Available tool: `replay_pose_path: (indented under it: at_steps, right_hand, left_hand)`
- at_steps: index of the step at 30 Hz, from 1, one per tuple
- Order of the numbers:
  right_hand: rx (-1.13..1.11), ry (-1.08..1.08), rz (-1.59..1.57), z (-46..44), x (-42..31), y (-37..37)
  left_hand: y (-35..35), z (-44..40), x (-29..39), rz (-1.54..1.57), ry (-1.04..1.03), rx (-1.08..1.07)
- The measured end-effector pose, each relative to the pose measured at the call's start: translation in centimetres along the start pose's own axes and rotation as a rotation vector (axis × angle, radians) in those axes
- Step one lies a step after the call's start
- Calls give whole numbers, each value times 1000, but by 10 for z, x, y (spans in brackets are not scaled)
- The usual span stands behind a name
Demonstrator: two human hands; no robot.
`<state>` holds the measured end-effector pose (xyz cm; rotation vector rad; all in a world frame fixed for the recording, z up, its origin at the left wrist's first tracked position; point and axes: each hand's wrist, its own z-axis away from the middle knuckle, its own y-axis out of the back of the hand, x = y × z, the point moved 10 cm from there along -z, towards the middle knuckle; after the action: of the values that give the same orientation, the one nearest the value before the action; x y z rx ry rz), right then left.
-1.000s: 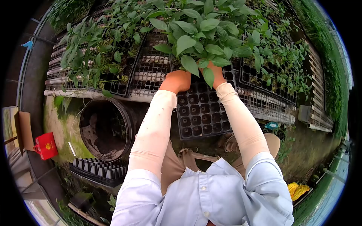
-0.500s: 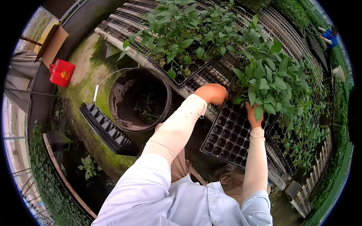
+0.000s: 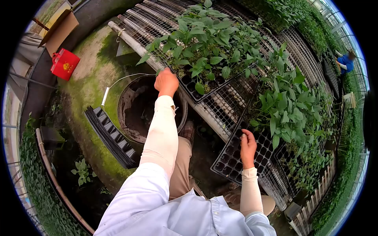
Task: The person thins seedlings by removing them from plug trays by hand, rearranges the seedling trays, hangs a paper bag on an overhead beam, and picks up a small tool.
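Around us: a mesh tabletop carries seedlings; a stack of black trays lies on the mossy floor, a red box farther left.
Background: we glimpse a person in blue at far right.
In between: the tabletop's front pipe separates bucket from cell tray; our left forearm crosses the bucket's mouth.
Cell tray: before us, its near end jutting past the pipe.
Left hand: over the bucket's far rim, fingers curled; contents, we cannot tell.
Right hand: above the tray, fingers half-bent, thumb near them; any grip, we cannot tell.
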<state>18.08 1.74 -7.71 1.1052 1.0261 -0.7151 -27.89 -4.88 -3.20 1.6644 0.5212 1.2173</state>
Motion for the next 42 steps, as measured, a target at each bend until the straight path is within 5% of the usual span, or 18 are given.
replay_pose_path:
  at_steps: [5,9,14,15,17,22,29,31,32,35,42]
  right_hand:
    - [-392,151,-81,3,-84,-134]
    - [-503,198,-144,-36,-125,-226]
    - [-462,29,-372,-113,-124,-300]
    - [-345,136,-393,-137,-112,-305]
    - [-237,-109,-651,-138,-124,-284]
    - [-92,-113,-458,-167,-116,-257]
    - [-205,124,-356,-205,-139,-279]
    - [-318,468,3,-218,-168,-308]
    - [-195,615,178,-234,-152,-327]
    - [-199,565,483,-223,-176,-332]
    - [-161,509,524,-226,-168,-325]
  left_hand:
    - [2,-8,1,-5,22,139]
    - [3,-12,6,-40,2,203]
    - [-25,-25,-1,28,52,182]
    - [-31,-26,-3,61,58,170]
    - [-28,-25,2,125,78,206]
    - [-8,-18,13,176,71,309]
    - [-10,-26,10,161,66,314]
    - [-10,-29,9,218,115,311]
    - [-10,-30,3,280,176,304]
    - [2,-30,3,338,207,246]
    - [10,-35,2,410,144,289]
